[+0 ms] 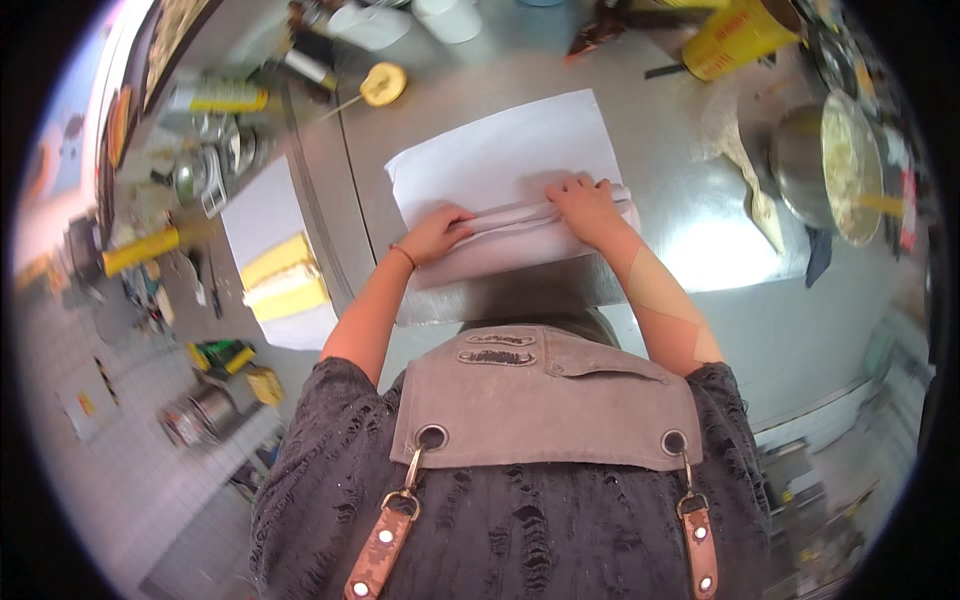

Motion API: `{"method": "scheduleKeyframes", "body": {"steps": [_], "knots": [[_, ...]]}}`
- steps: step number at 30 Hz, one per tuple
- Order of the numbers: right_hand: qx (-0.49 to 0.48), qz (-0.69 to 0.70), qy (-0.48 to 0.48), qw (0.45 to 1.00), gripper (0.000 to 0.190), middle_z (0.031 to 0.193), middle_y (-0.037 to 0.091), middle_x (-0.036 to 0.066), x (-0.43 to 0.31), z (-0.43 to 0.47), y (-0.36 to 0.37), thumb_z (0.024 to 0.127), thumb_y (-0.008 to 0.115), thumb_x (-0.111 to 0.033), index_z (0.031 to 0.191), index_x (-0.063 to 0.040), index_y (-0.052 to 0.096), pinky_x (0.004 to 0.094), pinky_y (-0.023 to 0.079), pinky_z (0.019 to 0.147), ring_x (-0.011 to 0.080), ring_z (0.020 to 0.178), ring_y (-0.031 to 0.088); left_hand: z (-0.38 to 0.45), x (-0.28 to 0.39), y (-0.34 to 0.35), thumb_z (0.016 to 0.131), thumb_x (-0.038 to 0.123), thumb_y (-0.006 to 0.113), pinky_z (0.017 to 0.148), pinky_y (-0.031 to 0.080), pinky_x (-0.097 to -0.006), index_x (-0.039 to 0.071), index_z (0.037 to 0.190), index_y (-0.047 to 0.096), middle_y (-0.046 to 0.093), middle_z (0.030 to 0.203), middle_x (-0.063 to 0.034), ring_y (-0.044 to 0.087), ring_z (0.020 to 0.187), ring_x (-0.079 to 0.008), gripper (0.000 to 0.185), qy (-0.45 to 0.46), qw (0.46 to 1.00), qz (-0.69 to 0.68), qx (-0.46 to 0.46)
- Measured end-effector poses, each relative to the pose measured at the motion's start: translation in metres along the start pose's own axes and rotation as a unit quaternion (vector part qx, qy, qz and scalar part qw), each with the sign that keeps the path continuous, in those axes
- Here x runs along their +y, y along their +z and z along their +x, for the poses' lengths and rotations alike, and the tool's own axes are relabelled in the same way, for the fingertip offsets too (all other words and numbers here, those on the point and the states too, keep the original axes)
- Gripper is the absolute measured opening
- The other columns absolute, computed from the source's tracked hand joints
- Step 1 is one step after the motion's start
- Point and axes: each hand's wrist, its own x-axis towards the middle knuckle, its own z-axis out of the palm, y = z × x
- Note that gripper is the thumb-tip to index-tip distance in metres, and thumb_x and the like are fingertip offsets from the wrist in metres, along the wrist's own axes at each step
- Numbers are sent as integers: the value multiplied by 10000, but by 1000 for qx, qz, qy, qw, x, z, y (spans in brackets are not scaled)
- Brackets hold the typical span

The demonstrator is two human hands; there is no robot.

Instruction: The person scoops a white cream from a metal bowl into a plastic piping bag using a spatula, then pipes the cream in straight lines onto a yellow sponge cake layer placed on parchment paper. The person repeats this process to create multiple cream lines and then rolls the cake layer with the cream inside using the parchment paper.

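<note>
A large sheet of white paper [502, 150] lies on the steel worktop before me, with its near part folded or rolled over in layers. My left hand [442, 234] grips the left end of that fold, fingers curled over its edge. At the right end, my right hand [586, 206] presses and holds the same fold with bent fingers. Whether something is wrapped inside the paper is hidden. To the left, a yellow layered cake roll or slice with pale cream [285, 277] rests on another white sheet [262, 202].
On the right stand a steel bowl of pale cream [806, 165] and a filled piping bag [761, 210]. A halved yellow fruit [384, 84] lies at the back left. White containers [448, 19] and a yellow canister [739, 41] line the back of the steel worktop [675, 150].
</note>
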Motion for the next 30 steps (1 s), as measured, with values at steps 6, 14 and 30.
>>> {"method": "scheduleKeyframes", "body": {"steps": [6, 14, 30], "knots": [[-94, 54, 13, 994, 296, 1267, 632, 61, 3, 14, -14, 949, 650, -238, 1245, -223, 635, 640, 442, 959, 327, 1238, 555, -8, -3, 17, 955, 199, 701, 946, 516, -415, 79, 1197, 688, 669, 1131, -159, 633, 1058, -347, 271, 7, 995, 26, 101], [-24, 23, -16, 999, 234, 1182, 645, 58, -17, 17, -2, 944, 688, -264, 1158, -185, 632, 568, 484, 884, 292, 1179, 595, -12, -9, 29, 925, 217, 721, 945, 506, -442, 104, 1136, 667, 658, 1131, -133, 607, 1083, -370, 245, 82, 971, 80, 211], [136, 47, -65, 988, 337, 1068, 655, 53, -21, -9, 1, 914, 709, -212, 1238, -163, 630, 489, 409, 950, 274, 1088, 607, -31, -7, 14, 939, 275, 737, 888, 542, -431, 44, 1223, 669, 706, 1130, -176, 670, 1021, -353, 373, -33, 986, -21, 161]]}}
